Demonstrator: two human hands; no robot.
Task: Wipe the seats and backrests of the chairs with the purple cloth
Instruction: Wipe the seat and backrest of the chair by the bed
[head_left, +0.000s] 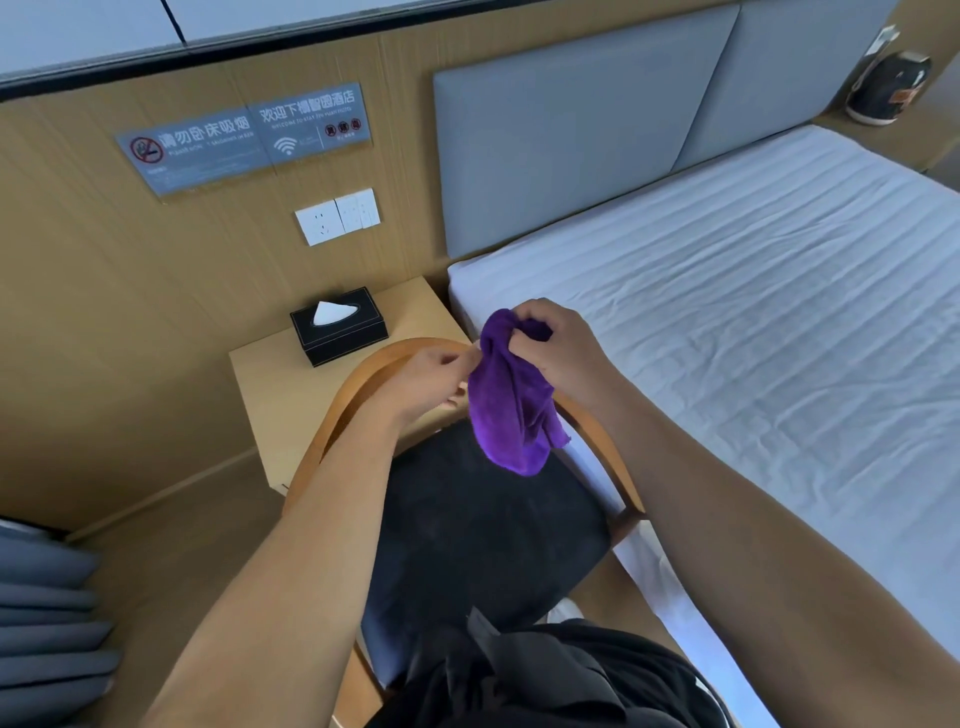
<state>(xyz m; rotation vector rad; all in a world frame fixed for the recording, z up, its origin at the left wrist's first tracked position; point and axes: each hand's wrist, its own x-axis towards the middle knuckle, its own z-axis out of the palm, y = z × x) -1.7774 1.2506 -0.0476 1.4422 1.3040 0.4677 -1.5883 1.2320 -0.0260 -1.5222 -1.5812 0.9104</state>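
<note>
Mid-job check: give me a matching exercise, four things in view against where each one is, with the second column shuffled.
1. purple cloth
2. tissue box
3. chair seat
4. wall socket

A. on the nightstand
B. gripped in the right hand
C. black, ringed by the curved wooden backrest
D. on the wall

Pairs: 1-B, 2-A, 3-C, 4-D

Left hand (431, 382), right hand (561, 348): fingers curled.

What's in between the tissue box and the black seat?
The curved wooden backrest and the left hand, pinching the cloth, lie between tissue box and seat in the head view.
</note>
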